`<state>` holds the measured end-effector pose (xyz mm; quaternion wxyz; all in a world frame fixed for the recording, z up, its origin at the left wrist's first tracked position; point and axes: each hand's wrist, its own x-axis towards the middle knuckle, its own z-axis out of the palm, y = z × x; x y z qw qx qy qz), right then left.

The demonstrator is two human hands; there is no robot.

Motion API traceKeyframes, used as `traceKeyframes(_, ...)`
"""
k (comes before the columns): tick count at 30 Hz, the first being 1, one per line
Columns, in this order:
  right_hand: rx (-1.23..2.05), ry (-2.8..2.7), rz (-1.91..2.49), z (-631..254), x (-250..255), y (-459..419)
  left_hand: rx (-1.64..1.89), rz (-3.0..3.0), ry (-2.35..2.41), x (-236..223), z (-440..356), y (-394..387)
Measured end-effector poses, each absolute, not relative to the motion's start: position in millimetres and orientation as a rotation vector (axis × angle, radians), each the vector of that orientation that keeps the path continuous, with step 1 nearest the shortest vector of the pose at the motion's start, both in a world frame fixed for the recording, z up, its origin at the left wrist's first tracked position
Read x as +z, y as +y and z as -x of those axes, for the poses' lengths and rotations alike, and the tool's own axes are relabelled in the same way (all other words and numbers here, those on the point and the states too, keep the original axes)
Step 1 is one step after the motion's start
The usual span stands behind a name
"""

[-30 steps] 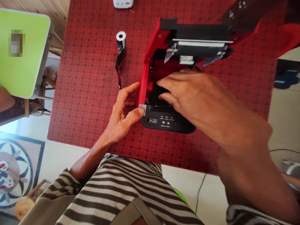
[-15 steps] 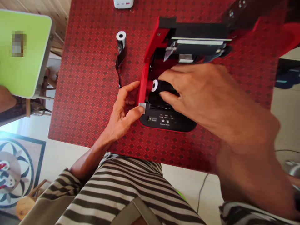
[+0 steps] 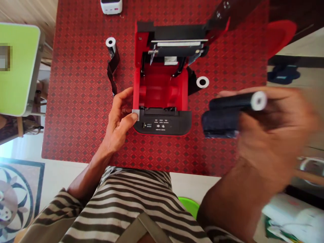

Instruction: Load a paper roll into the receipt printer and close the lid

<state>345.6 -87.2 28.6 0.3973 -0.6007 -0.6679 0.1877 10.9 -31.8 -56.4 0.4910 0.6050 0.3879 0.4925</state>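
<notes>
An opened red and black label printer (image 3: 162,84) stands on the table with its lid raised; its red roll bay is empty. My left hand (image 3: 117,121) grips its front left corner, thumb on a small silver square and fingers along the side. To the printer's right, my right hand (image 3: 273,125) holds a black ribbon roll (image 3: 233,101) with a white core, above the table. Below the roll, in the same hand, is a wider dark band, blurred; I cannot tell whether it is a second roll. Another ribbon roll (image 3: 202,82) stands beside the printer's right side.
A partly unwound black ribbon roll (image 3: 110,47) stands on the red patterned table (image 3: 81,111) left of the printer. A white device (image 3: 111,6) sits at the far edge. A green-topped table (image 3: 20,74) is at the left, a red stool (image 3: 282,37) at the far right.
My right hand has lifted the black ribbon roll out of the printer and moved right with it. My left hand stays on the printer's corner. The roll on the right has come into sight.
</notes>
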Motion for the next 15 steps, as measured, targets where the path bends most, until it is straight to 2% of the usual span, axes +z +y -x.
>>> traceKeyframes(3, 0.648, -1.376, 1.546, -338.3, -10.1, -82.6, 1.197, -1.487, 0.946, -58.1, -8.4, -29.9)
traceKeyframes(6, 0.757, -1.407, 1.533, -325.9, -33.2, -75.3, 1.195, -1.473, 0.953, -57.6, -5.8, -27.7)
traceKeyframes(15, 0.743, -1.608, 1.589, -331.1, -29.1, -81.5, 1.214, -1.406, 0.992, -52.9, -9.0, -27.3)
